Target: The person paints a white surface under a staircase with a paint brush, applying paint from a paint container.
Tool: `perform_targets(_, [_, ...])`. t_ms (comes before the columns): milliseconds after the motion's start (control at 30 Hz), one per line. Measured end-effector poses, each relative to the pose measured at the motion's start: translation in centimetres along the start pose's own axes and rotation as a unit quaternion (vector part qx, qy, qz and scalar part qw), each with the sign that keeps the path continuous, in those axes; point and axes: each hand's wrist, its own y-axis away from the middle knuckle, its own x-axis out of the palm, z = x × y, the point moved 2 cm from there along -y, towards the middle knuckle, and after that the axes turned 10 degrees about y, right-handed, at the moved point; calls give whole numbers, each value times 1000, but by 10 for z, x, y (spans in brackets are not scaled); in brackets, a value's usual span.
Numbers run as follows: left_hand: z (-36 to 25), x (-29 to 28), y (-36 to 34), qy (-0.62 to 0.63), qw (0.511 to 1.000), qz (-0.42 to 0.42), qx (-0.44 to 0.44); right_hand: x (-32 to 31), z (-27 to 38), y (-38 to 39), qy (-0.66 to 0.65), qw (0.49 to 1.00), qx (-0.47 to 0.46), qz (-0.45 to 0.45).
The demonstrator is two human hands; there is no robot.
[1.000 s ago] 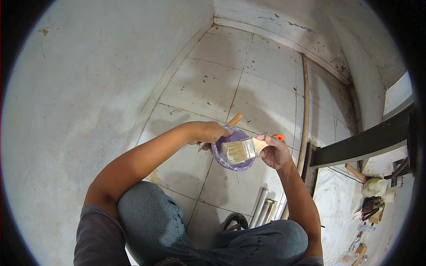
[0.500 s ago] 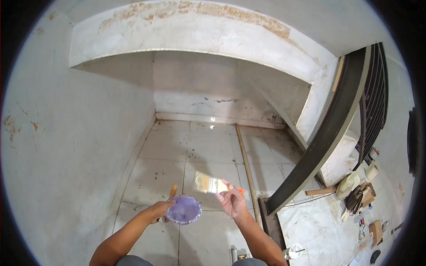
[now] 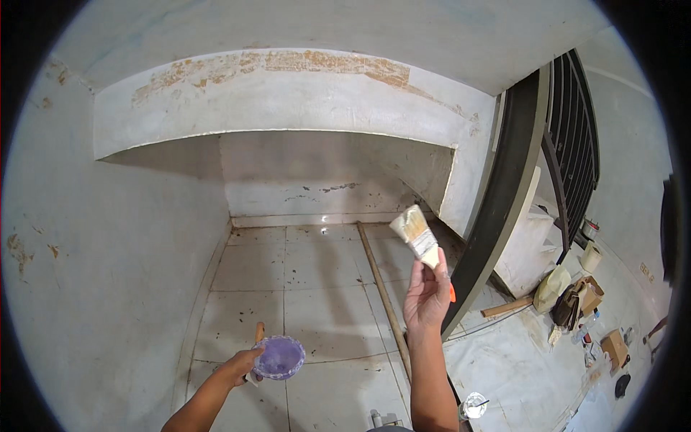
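My right hand (image 3: 426, 302) is raised in front of me, its fingers closed on the handle of a flat paintbrush (image 3: 417, 234). The brush tilts up and left; its bristles are coated whitish over tan, below them a pale metal band, and a bit of orange shows by my palm. Lower and to the left, my left hand (image 3: 236, 367) grips the rim of a shallow purple bowl (image 3: 281, 358) smeared white along its edge. A wooden handle (image 3: 260, 332) sticks up from the same hand; the rest of that tool is mostly hidden.
Ahead, a white beam (image 3: 302, 101) with bare tan patches spans a low recess. A long pole (image 3: 381, 288) lies on the tiled floor. To the right stands a dark metal post (image 3: 507, 173) with a railing; beyond it are boxes (image 3: 614, 349), bags and a cup (image 3: 473, 405).
My right hand has lifted the paintbrush up and to the right, and the bristles now point more upward. My left hand still holds the bowl low. The view has tipped upward.
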Motion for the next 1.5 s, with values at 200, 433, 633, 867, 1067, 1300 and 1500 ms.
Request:
perform_targets(200, [-1, 5, 4, 28, 1000, 10, 10, 20, 23, -22, -7, 997, -72, -23])
perform_targets(433, [-11, -6, 15, 21, 999, 1, 26, 77, 43, -68, -41, 979, -200, 15])
perform_targets(633, [-44, -58, 27, 3, 998, -57, 33, 133, 85, -117, -27, 933, -356, -44])
perform_targets(867, [-143, -39, 91, -87, 977, -193, 6, 167, 114, -165, 40, 897, -405, -172])
perform_targets(1067, [-164, -20, 126, -19, 978, -204, 36, 182, 121, -180, 110, 891, -391, -204])
perform_targets(1300, [-143, -24, 104, -34, 973, -228, 13, 178, 130, -201, 239, 811, -467, -260])
perform_targets(1500, [-120, -39, 103, -15, 964, -266, 16, 202, 131, -204, 292, 789, -484, -241])
